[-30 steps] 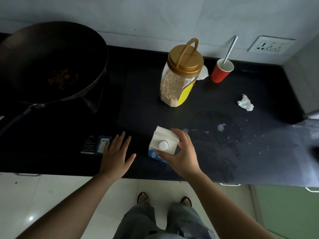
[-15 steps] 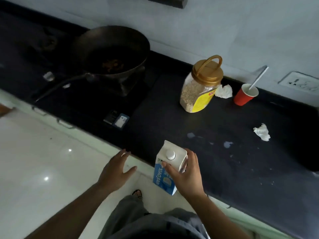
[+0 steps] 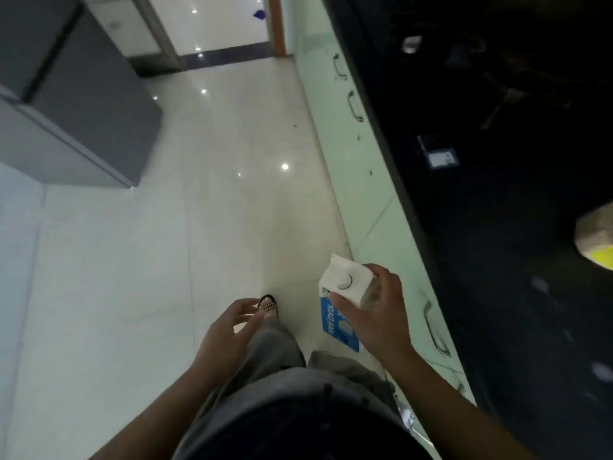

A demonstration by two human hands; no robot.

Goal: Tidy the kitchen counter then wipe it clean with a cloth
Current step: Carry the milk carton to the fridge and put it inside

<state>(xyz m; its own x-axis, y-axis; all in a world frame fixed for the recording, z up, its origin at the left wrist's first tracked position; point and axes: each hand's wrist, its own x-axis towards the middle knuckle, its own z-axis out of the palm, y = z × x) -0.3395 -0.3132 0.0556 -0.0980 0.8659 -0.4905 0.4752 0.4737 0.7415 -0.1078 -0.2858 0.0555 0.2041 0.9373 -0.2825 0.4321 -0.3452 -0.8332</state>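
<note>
While the camera looks down over a pale tiled floor [image 3: 139, 260], the right hand [image 3: 378, 313] grips a white-and-blue carton [image 3: 341, 303] from above and from its right side, with the fingers wrapped round the gabled top near the round white cap [image 3: 345, 281]. The carton hangs upright in the air, clear of the dark counter [image 3: 517, 227], which runs along the right of the view; it sits over the floor just beside the light green cabinet fronts [image 3: 361, 180]. The carton's blue lower part shows below and left of the hand, and the palm covers part of its right face. The left hand [image 3: 229, 330] holds nothing, its fingers loosely curled and slightly apart, well left of the carton and above a grey trouser leg [image 3: 275, 346]. A patterned sandal [image 3: 269, 305] shows just past the left fingertips. On the counter, a small blue-and-white card [image 3: 442, 158] lies near the front edge, and part of a jar with a yellow label [image 3: 597, 240] shows at the right border. A grey cabinet [image 3: 83, 104] stands at upper left.
</note>
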